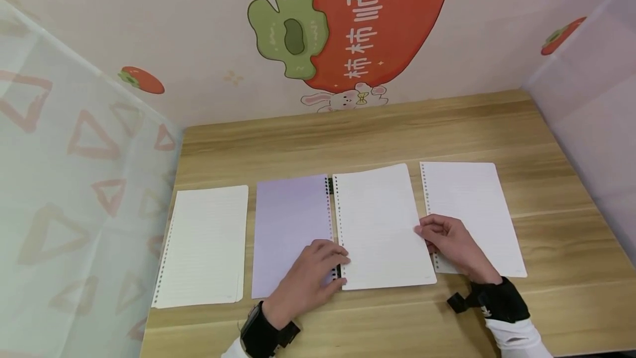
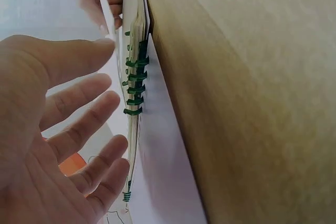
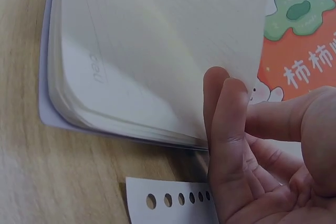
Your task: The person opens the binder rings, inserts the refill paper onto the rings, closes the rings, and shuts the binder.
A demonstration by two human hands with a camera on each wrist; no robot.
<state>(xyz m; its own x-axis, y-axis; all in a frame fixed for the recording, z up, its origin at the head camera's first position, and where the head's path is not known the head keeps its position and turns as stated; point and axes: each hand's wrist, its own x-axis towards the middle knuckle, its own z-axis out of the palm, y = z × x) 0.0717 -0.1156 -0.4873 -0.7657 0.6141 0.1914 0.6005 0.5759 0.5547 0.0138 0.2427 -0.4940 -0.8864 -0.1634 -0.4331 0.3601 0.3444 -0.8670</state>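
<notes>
A loose-leaf notebook lies spread flat, its purple cover point(image 1: 290, 220) on the left and a stack of white lined pages point(image 1: 380, 220) on the right. Green binder rings point(image 2: 136, 88) run between the two halves. My left hand point(image 1: 310, 278) rests over the binding at the lower end, fingers loosely extended onto the left edge of the pages. At the right edge of the stack, my right hand point(image 1: 454, 245) pinches the top sheet point(image 3: 173, 40) between thumb and fingers. That sheet is lifted slightly away from the pages beneath.
Loose hole-punched sheets point(image 1: 203, 247) lie left of the notebook. Another punched sheet point(image 1: 469, 198) lies to the right, partly beneath my right hand. The wooden table point(image 1: 348, 140) meets a printed back wall point(image 1: 208, 15) and has side panels on both sides.
</notes>
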